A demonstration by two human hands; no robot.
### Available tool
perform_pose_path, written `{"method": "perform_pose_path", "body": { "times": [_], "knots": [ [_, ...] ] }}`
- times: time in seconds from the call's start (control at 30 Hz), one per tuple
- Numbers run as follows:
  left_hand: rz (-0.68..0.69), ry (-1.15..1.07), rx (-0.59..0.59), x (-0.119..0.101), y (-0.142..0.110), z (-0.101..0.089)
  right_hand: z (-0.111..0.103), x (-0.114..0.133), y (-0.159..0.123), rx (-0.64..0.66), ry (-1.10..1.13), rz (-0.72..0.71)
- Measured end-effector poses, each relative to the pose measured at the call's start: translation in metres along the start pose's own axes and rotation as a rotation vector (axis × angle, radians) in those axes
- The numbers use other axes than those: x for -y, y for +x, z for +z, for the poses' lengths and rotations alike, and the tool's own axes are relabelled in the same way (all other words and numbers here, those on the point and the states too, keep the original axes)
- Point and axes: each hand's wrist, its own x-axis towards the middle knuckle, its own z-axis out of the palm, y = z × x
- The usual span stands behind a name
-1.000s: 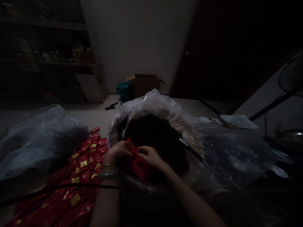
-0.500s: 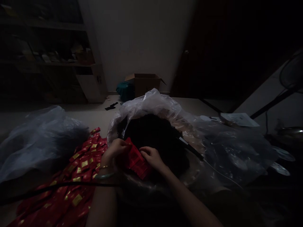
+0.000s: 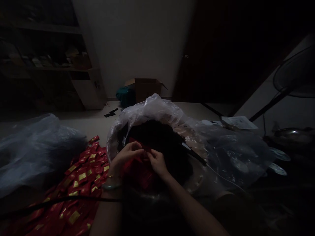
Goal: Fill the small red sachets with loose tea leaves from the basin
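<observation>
My left hand (image 3: 128, 155) is closed, its thumb and fingertips pinched together over the dark heap. Close against it, my right hand (image 3: 157, 162) pinches too, and the fingertips of both meet at a small dark red piece (image 3: 147, 149), too dim to name exactly. Beneath them lies a larger red ridged thing (image 3: 141, 175), partly covered by the hands. Dark loose material (image 3: 159, 134) is heaped in a container lined with a clear plastic bag (image 3: 155, 103). On the heap's right edge rests a black-handled tool (image 3: 194, 153) with a pale blade-like end and a thin cord.
Many red packets with gold labels (image 3: 82, 176) are piled at the left, beside a large clear plastic bag (image 3: 41, 147). Another plastic bag (image 3: 233, 154) lies at the right. An open cardboard box (image 3: 147, 90) stands by the wall, and a fan (image 3: 294, 73) is at the right.
My hands have come together over the red ridged thing, where they were apart on either side of it. The whole view has shifted slightly.
</observation>
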Motion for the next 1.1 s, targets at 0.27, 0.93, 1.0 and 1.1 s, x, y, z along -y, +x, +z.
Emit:
{"method": "perform_pose_path", "body": {
  "times": [0.27, 0.93, 1.0, 1.1],
  "knots": [
    [0.013, -0.22, -0.275, 0.009, 0.013, 0.009, -0.004, -0.012, 0.001, -0.106, 0.394, 0.142],
    [0.151, 0.122, -0.149, 0.009, 0.012, 0.019, -0.027, 0.044, 0.039, -0.026, -1.061, -0.726],
    [0.191, 0.185, -0.174, 0.01, 0.012, 0.018, -0.029, 0.049, 0.04, -0.04, -0.961, -0.575],
    [0.255, 0.283, -0.24, 0.012, 0.012, 0.019, -0.029, 0.056, 0.039, -0.056, -0.772, -0.375]
  ]
}}
